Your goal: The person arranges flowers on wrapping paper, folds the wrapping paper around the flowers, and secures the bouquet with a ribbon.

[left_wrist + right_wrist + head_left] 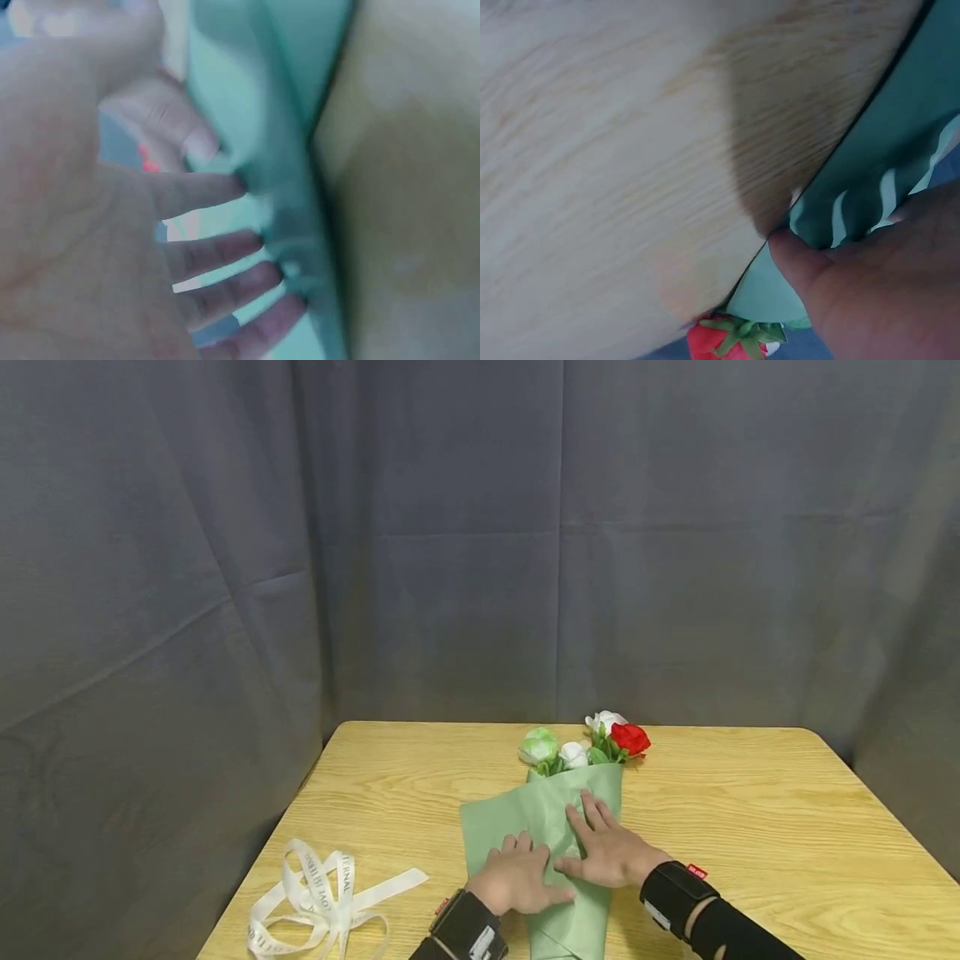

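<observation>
A bouquet of artificial flowers lies on the table, wrapped in pale green paper (495,822). Its blooms show past the paper's far edge: a light green flower (538,747), white ones (574,755) and a red flower (630,739). My right hand (609,852) rests on the paper below the blooms, fingers spread. Lower down, my left hand (513,878) presses on the wrap with fingers extended. In the left wrist view, the left fingertips (251,240) touch the green paper. From the right wrist, the hand's edge (802,262) lies along the paper's border. The stems are hidden inside.
A white printed ribbon (337,902), looped into a loose bow, lies at the table's left front. The wooden table (750,827) has its far edge just behind the blooms. Grey curtains (450,568) hang behind and on both sides.
</observation>
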The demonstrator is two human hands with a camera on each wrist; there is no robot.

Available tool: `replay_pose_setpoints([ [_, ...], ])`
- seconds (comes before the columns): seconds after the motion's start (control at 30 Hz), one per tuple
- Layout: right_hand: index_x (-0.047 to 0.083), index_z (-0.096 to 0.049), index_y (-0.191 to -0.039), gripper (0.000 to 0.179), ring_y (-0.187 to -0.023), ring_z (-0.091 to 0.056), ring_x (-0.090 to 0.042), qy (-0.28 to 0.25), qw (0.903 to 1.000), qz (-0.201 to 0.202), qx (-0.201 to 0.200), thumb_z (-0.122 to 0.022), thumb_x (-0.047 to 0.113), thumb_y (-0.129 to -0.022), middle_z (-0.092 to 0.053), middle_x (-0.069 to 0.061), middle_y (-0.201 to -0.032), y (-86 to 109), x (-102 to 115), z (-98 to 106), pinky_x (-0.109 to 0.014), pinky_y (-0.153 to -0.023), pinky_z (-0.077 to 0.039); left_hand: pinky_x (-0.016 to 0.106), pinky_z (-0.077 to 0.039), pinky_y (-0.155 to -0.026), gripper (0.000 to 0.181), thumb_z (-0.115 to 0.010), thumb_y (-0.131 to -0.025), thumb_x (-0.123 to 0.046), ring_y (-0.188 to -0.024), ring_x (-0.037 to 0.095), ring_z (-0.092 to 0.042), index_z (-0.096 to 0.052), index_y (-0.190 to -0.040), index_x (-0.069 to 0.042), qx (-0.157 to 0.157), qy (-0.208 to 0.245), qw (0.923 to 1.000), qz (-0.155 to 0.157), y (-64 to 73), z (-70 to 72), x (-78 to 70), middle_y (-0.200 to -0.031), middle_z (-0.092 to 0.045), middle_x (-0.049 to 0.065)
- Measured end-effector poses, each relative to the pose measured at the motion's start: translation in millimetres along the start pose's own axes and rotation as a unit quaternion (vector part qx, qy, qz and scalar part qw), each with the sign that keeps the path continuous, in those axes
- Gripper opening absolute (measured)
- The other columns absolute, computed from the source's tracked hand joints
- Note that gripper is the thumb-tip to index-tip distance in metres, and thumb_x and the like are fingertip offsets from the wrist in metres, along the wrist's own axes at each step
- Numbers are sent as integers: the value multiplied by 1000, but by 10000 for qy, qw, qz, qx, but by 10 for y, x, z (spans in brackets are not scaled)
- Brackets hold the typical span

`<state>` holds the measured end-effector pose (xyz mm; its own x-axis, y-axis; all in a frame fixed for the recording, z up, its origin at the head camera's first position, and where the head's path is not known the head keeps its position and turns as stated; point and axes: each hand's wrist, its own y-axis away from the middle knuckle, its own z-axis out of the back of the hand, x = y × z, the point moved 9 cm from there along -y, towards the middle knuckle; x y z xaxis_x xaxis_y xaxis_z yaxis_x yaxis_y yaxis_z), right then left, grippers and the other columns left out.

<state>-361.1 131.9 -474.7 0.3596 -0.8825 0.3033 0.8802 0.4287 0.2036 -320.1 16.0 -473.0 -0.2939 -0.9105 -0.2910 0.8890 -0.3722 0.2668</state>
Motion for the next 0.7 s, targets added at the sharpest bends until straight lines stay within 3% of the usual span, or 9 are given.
replay_pose_setpoints([
  [0.07,-1,-30,-157,90,-152,-7,-46,107,9999,37,-76,-61,55,-95,-6,-27,-166,4,13,11,-61,-114,-30,59,-35,-110,87,-68,-88,-64,-142,35,-34,-43,-154,-14,-76,114,9998,-136,-52,43,13,-155,-37,12],
  [0.17,-7,-37,-152,85,-153,-7,-45,197,9990,255,-319,-64,44,-90,-10,-27,-166,9,65,46,-60,-116,-27,59,-32,-112,102,-77,-78,-66,-147,34,-29,-35,-159,-20,-30,156,9995,-277,-86,35,21,-162,-29,9],
  [0.3,-8,-35,-153,84,-152,-5,-47,-6,9976,506,-480,-62,38,-87,-11,-28,-165,-12,102,24,-62,-117,-22,60,-26,-116,118,-82,-68,-71,-152,36,-21,-27,-162,-28,177,53,9996,-216,-90,-17,47,-168,-19,7],
  [0.5,0,-27,-159,91,-152,-3,-47,-7,9996,253,-93,-59,55,-94,-5,-26,-167,-40,18,-118,-63,-118,-18,61,-25,-117,129,-79,-62,-80,-153,37,-16,-18,-164,-30,362,-300,9989,-31,-177,-135,105,-169,-14,9],
  [0.63,-1,-29,-158,101,-152,-4,-48,191,9996,200,-50,-61,67,-90,-7,-27,-166,-40,42,-99,-61,-119,-19,63,-21,-117,132,-74,-61,-85,-154,37,-11,-12,-164,-31,495,-360,9981,-6,-279,-231,156,-170,-8,8],
  [0.7,-2,-31,-157,104,-152,-6,-49,318,9992,203,-118,-62,69,-88,-8,-28,-166,-39,59,-63,-60,-119,-21,63,-21,-117,131,-75,-61,-84,-154,37,-12,-13,-164,-32,448,-415,9981,13,-272,-191,142,-170,-9,7],
])
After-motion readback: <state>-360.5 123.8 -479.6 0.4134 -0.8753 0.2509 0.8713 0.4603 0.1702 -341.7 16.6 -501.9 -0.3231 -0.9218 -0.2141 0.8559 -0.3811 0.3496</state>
